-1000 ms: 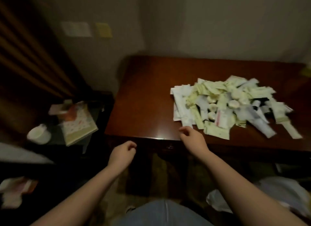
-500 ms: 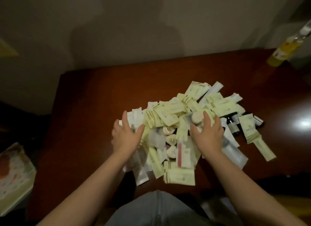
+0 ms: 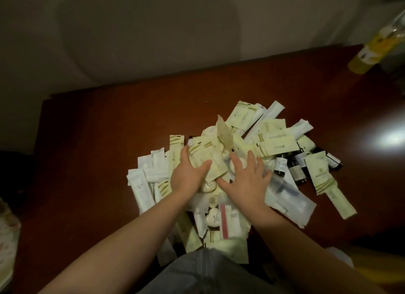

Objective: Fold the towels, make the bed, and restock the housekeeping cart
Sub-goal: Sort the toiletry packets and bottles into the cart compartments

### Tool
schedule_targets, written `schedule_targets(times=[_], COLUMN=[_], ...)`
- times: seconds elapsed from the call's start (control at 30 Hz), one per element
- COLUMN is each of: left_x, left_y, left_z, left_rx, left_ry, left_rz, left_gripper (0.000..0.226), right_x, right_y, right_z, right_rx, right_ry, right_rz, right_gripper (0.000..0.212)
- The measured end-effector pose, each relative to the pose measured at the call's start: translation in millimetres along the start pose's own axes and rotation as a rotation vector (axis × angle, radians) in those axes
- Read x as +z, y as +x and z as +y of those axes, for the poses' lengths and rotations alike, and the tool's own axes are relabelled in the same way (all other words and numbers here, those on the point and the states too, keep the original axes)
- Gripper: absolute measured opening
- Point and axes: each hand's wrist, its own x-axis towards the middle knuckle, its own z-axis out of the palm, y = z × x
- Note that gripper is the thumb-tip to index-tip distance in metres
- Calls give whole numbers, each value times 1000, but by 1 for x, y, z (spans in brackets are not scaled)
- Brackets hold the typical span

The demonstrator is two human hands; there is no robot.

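A loose heap of flat, pale yellow-green paper sachets (image 3: 274, 144), long white sleeves (image 3: 140, 188), small round wrapped soaps (image 3: 213, 217) and little dark bottles (image 3: 294, 171) lies on the glossy reddish-brown wooden counter (image 3: 98, 140). Both hands rest palm-down on the middle of the heap, fingers spread. The left hand (image 3: 188, 175) has its thumb hooked over a sachet's edge, and the right hand (image 3: 247, 179) lies flat, gripping nothing.

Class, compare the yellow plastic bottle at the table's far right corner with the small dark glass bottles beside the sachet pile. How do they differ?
The yellow plastic bottle is pale, larger and stands apart; the small dark glass bottles are brown, smaller, lying down and clustered against the sachets. Both rest on the reddish wooden table and carry labels.
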Motion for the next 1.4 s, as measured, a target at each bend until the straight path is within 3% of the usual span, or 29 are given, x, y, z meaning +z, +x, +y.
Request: schedule_targets(times=[0.17,0.3,0.67,0.83,0.93,1.07,1.23,1.4], left_x=[2,-2,-54,-63,-69,-78,-86,-87], left_y=[9,5,-12,-31,-44,-65,-98,-157], left_z=[-14,-19,-6,-13,-21,-30,-32,-43], left_rx=[12,39,229,227,216,224,317,456], left_ry=[-196,-292,-461,-515,-574,-614,-650,-656], left_rz=[-34,-11,104,140,163,202,203,120], left_gripper=[66,58,53,47,47,41,38,39], right_x=[17,16,-18,-54,-78,-111,-149,-146], right_y=[1,5,21,10,2,-5,-44,-138], right_z=[9,14,16,0,-6,-8,-18,-27], right_rx=[-161,-242,-362,-244,-159,-54,-110,-154], right_ry=[-14,58,188,495,729,994,1289,1409], right_rz=[290,337,312,227,278,375,454,468], right_gripper=[39,26,42,18,23,12,18,16])
